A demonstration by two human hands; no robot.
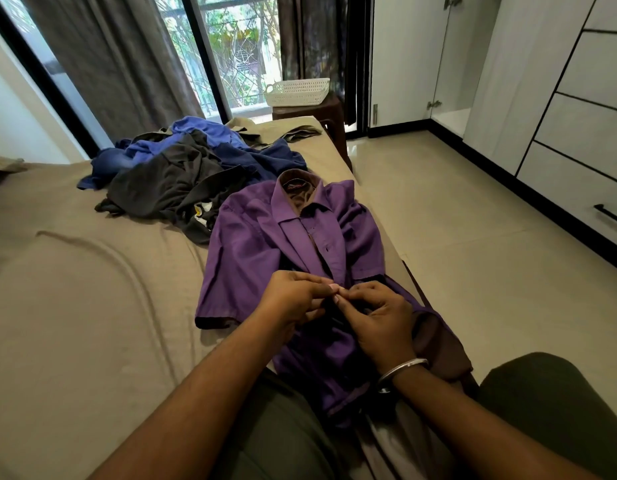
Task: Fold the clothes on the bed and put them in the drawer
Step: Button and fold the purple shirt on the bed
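Bed [75,271] w/ tan sheet fills left + centre; tiled floor to the right, white wardrobe w/ drawers [584,188] along far-right wall, lowest visible drawer has a dark bar handle. Unfolded pile [182,168] (blue + dark grey/black garments) heaped at far centre of bed, touching the collar end of the purple shirt [276,237]. Shirt lies face-up along right edge of bed, collar far, hem near and draped over the person's lap; left short sleeve spread flat, right side bunched toward bed edge. White perforated basket [298,91] on a brown stool beyond the bed's far end, near window. Left hand [293,296] and right hand [380,313] meet over the placket at mid-chest; both w/ thumb + forefinger pressed together pinching the placket edges, other fingers curled in; fingertips of the two hands touching. Bangle [400,370] on right wrist. Step in hand, as judged: buttoning (or squaring up) shirt front prior to folding; can't tell if a button is actually between the fingers, too small. Task early: one shirt in work, pile untouched, nothing seen in drawer. Next move calls for: finish placket, smooth flat, likely flip face-down, then sleeves in, fold hem to collar.
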